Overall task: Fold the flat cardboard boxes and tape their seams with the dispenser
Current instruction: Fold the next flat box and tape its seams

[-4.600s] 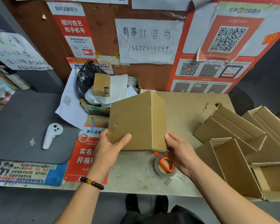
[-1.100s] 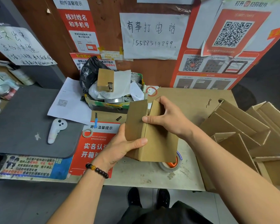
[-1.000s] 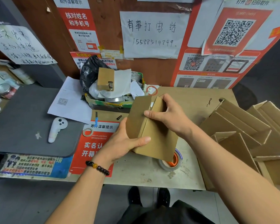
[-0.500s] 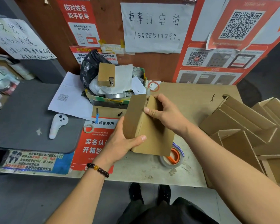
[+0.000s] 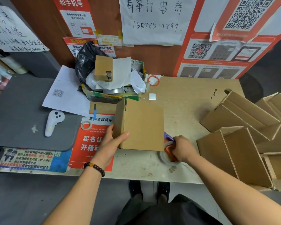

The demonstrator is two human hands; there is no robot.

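Note:
A folded-up brown cardboard box (image 5: 143,125) stands on the table (image 5: 185,109) in front of me, its broad face turned up. My left hand (image 5: 110,142) grips its lower left corner, thumb on the top face. My right hand (image 5: 182,147) grips the orange tape dispenser (image 5: 169,146), which sits on the table just right of the box's lower right corner with a roll of clear tape under it. The box hides part of the dispenser.
Several cardboard boxes (image 5: 243,127) lie piled at the right. A cluttered green tray (image 5: 112,95) with a black bag stands behind the box. A white controller (image 5: 53,122) lies on a grey mat (image 5: 19,111), and a small tape roll (image 5: 86,125) rests on a red notice.
My right hand left the box's top edge and dropped onto the tape dispenser. The box has been laid flatter on the table, still held by my left hand.

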